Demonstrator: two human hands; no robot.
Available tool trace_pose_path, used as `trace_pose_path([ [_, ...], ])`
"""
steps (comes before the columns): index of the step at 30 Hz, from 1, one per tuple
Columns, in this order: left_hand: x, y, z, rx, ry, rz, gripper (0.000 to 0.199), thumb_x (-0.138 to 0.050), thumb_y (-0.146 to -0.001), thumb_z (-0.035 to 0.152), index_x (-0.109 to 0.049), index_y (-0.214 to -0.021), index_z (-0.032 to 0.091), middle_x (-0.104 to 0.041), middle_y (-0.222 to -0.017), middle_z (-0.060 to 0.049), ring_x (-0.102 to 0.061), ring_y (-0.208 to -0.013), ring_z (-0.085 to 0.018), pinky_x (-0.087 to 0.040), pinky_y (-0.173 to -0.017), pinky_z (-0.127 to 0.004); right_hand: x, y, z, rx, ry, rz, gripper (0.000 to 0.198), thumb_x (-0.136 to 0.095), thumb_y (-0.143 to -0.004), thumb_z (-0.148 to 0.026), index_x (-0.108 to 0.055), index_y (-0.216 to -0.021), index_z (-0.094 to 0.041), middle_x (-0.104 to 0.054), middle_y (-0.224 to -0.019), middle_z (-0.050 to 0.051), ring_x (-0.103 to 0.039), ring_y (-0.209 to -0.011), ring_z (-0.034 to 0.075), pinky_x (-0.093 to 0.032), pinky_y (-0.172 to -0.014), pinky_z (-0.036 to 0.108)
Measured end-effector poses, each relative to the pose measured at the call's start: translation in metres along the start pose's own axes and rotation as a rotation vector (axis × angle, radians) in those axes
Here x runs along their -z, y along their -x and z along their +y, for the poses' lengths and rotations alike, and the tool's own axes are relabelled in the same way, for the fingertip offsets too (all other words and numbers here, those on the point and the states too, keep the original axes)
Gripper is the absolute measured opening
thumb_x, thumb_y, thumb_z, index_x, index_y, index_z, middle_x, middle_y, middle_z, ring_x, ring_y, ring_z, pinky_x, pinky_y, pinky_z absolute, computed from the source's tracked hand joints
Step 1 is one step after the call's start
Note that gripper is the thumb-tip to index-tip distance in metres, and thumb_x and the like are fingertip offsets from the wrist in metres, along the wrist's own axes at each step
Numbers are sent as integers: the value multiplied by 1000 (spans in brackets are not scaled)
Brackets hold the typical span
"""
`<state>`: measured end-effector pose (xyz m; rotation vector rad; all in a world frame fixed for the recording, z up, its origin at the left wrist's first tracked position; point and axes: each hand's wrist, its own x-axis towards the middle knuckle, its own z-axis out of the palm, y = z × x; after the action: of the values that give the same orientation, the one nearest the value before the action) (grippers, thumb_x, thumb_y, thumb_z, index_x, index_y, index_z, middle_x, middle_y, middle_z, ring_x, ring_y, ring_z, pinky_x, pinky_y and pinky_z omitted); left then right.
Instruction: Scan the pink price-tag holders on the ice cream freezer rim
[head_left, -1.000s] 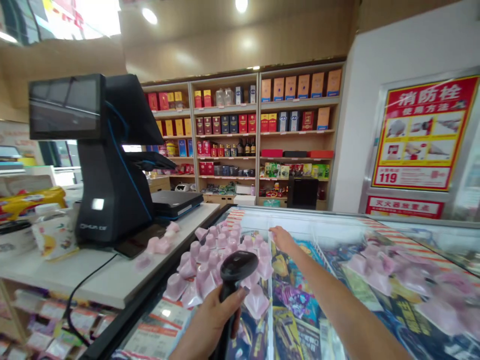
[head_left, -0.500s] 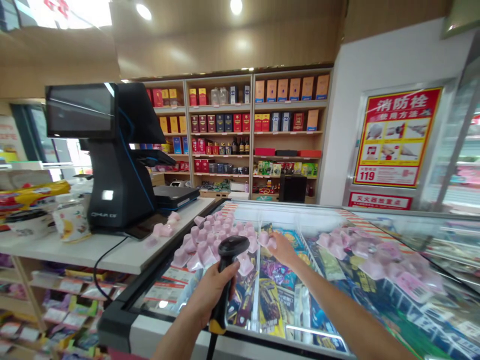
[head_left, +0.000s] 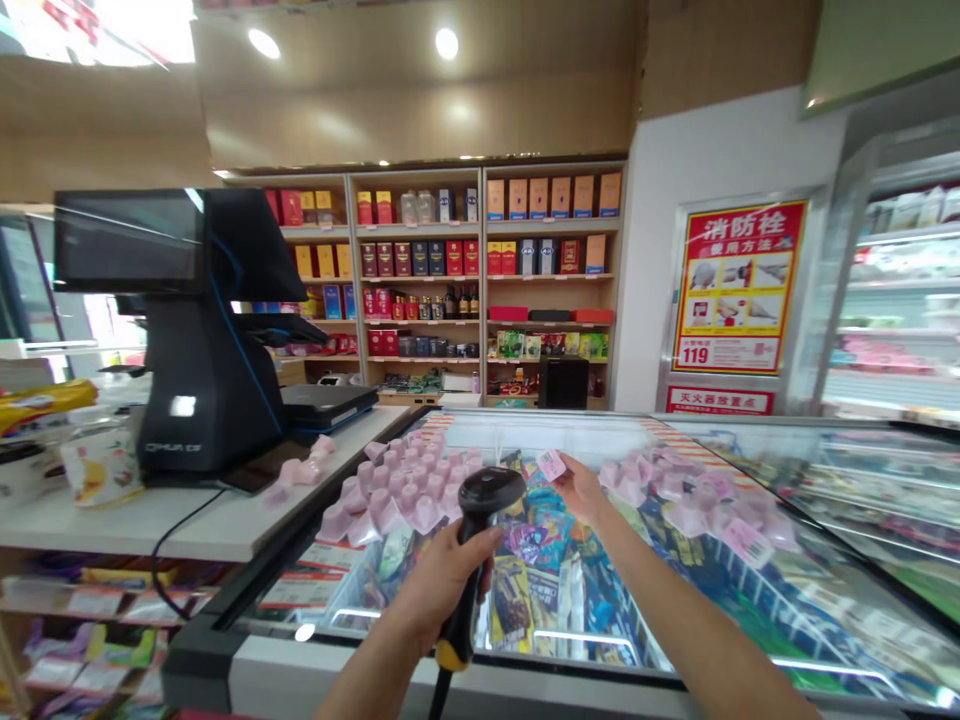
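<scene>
My left hand (head_left: pixel 457 575) is wrapped round the handle of a black barcode scanner (head_left: pixel 491 490) with a yellow base and a cable, held over the freezer's front edge. Over the glass, to the right of the scanner's head, my right hand (head_left: pixel 581 488) pinches a small pink cup-shaped pack (head_left: pixel 551 465). Its flat, printed side is turned toward me. Many similar pink packs (head_left: pixel 405 480) stand crowded on the glass at the left. Another loose group of pink packs (head_left: pixel 701 500) lies to the right, some showing barcode labels.
Below the glass of the chest freezer (head_left: pixel 247 670) lie colourful wrapped packs. On the white counter (head_left: pixel 217 525) at the left are a black checkout terminal (head_left: pixel 214 390), more pink packs (head_left: pixel 304 465) and a patterned paper cup (head_left: pixel 101 465). Shelves of boxes (head_left: pixel 420 260) line the back.
My right hand has lifted a pink pack from the cluster, moved it right and turned its printed side toward me. The scanner has shifted slightly right in view. The camera has turned right.
</scene>
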<state>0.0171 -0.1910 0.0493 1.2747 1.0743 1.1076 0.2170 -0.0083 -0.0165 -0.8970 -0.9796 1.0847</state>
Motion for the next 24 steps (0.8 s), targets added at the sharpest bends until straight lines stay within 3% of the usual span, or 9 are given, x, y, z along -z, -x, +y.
trace_pose_path([
  [4,-3,-3,4,15,3,46,29,-56,-65,42,-43,-58,17,-46,-42,6,-41,-39,-7,-32,-43,-19,26,3,-3,118,296,153,34,-44,-67,-32,-55,-93,-13,-63,-77,7,-58,-75,20,-45,-68,33],
  [9,-1,-11,2,20,1,80,29,-56,-65,42,-44,-57,16,-46,-42,5,-41,-38,-6,-32,-42,-18,70,10,-4,392,975,342,38,-39,-69,-22,-52,-103,-11,-58,-101,11,-51,-96,22,-35,-85,33],
  [12,5,-20,-5,19,18,82,30,-57,-64,43,-44,-56,16,-47,-42,5,-41,-38,-6,-32,-41,-18,90,16,-2,414,1211,342,38,-39,-68,-18,-52,-103,-11,-58,-102,11,-50,-97,20,-33,-87,31],
  [15,12,-27,-13,39,25,99,31,-57,-63,44,-44,-57,16,-47,-43,5,-41,-38,-6,-34,-40,-18,97,22,-2,343,1363,394,37,-43,-66,-17,-53,-102,-13,-58,-99,9,-49,-96,22,-33,-84,35],
  [19,19,-26,-15,43,13,106,32,-57,-63,45,-45,-56,16,-47,-42,5,-42,-38,-6,-34,-40,-18,75,25,-4,400,1392,470,37,-45,-66,-20,-53,-103,-19,-55,-105,7,-43,-102,26,-29,-85,41],
  [21,21,-22,-12,35,18,122,32,-57,-63,44,-45,-56,16,-48,-43,5,-42,-38,-6,-33,-41,-18,49,22,-2,461,1314,352,36,-44,-68,-22,-53,-103,-19,-54,-107,7,-43,-102,23,-30,-86,38],
  [24,23,-15,-9,24,13,148,31,-56,-64,43,-44,-54,16,-47,-41,5,-41,-38,-6,-32,-41,-18,-2,14,10,471,1166,54,38,-43,-71,-24,-50,-107,-16,-56,-106,7,-48,-98,19,-33,-86,30],
])
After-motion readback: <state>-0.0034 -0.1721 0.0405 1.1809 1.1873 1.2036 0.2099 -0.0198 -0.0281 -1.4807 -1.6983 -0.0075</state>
